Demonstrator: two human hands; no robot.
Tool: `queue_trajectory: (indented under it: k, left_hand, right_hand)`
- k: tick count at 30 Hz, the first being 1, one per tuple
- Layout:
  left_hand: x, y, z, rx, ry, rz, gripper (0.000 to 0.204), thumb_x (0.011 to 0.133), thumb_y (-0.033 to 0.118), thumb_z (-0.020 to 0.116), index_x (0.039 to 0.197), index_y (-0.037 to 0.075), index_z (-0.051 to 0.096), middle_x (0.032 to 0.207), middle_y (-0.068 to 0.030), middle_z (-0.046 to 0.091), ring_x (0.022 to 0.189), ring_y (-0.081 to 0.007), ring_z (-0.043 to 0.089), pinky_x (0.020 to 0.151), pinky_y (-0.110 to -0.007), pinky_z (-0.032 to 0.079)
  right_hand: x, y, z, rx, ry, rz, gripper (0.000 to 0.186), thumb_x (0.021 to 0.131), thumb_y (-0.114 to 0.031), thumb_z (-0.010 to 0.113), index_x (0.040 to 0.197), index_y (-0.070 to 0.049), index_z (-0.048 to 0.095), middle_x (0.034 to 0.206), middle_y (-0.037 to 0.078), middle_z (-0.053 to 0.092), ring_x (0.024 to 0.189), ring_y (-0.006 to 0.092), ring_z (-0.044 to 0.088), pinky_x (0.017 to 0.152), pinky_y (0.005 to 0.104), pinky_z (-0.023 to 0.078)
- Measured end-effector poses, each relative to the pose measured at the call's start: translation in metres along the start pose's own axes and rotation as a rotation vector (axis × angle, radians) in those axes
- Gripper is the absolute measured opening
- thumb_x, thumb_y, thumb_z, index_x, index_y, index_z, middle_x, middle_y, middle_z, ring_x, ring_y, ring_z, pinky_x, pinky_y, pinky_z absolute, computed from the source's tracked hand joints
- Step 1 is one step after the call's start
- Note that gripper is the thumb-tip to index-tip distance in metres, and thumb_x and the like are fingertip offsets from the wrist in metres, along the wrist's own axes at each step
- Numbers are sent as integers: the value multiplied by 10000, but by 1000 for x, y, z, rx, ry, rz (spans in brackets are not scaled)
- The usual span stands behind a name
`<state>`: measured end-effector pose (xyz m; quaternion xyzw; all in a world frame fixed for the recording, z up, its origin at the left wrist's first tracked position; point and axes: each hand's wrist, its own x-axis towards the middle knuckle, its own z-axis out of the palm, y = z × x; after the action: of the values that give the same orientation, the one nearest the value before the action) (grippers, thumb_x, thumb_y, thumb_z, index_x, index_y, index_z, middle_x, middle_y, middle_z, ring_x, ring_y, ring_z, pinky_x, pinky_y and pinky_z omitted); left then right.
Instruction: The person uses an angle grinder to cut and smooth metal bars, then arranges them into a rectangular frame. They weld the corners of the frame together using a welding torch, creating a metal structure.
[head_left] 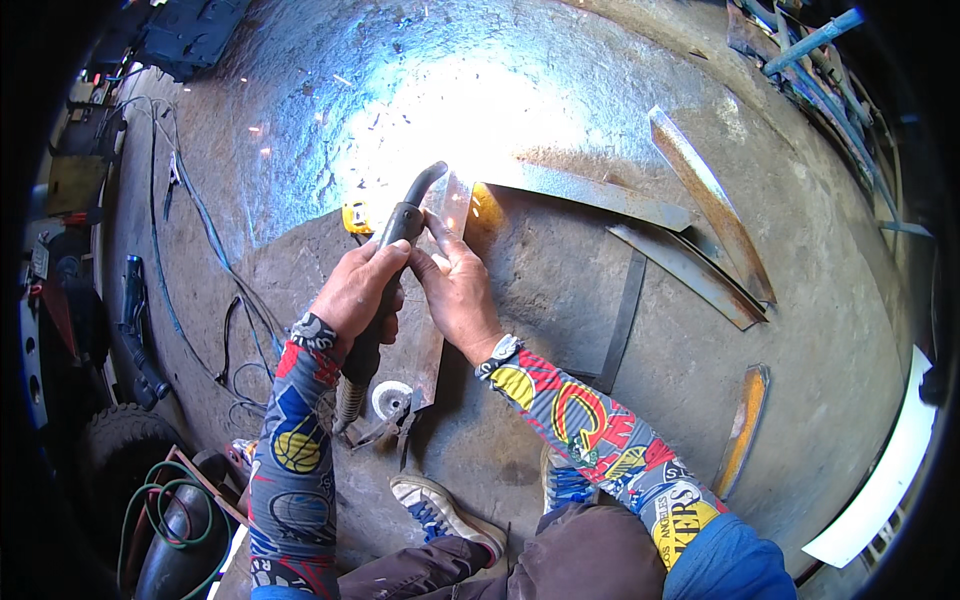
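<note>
A black welding torch (402, 222) with a bent neck is gripped in my left hand (358, 292), its tip pointing up and away from me. Glaring white-blue light and flying sparks wash out the floor just past the tip. My right hand (460, 295) is closed beside it, thumb and fingers against the torch below its neck. Beneath both hands lies a long flat steel bar (427, 365), running toward the glare. A second steel length (600, 195) extends rightward from the glare. Left of the torch sits a yellow tape measure (357, 217). The joint itself is hidden by glare.
Angle-iron pieces (700, 190) lie to the right, with a rusty short one (742, 430) nearer me. A white round disc (391, 400) rests near my shoes. Cables (205, 230) trail along the left floor. Metal scraps and blue tubes (815, 42) stand far right.
</note>
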<state>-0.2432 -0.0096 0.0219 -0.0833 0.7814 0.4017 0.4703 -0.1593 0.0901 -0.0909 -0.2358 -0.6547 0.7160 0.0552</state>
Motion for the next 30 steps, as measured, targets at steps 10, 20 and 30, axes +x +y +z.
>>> queue_trajectory:
  k: [10, 20, 30]
  left_hand:
    - [0, 2, 1, -42, -15, 2, 410, 1024, 434, 531, 1109, 34, 564, 745, -39, 542, 461, -141, 552, 392, -301, 489]
    - [0, -1, -1, -41, -26, 26, 386, 1022, 442, 535, 1094, 63, 564, 729, -35, 576, 452, -132, 563, 399, -297, 495]
    - [2, 1, -3, -16, -59, 7, 388, 1014, 460, 545, 1085, 79, 564, 723, -38, 582, 454, -141, 561, 414, -295, 501]
  right_hand:
    - [-2, -4, -2, -5, 6, 17, 658, 1009, -342, 688, 1532, -14, 460, 980, 140, 754, 920, 92, 661, 844, 297, 527]
    - [-2, -6, -1, 62, 2, -28, 620, 1015, -247, 680, 1529, 10, 447, 1337, 219, 662, 1166, 185, 662, 983, 318, 514]
    - [-1, -7, 7, 236, 39, 50, 575, 980, -208, 693, 1475, 20, 510, 1398, 243, 621, 1313, 324, 604, 1082, 374, 465]
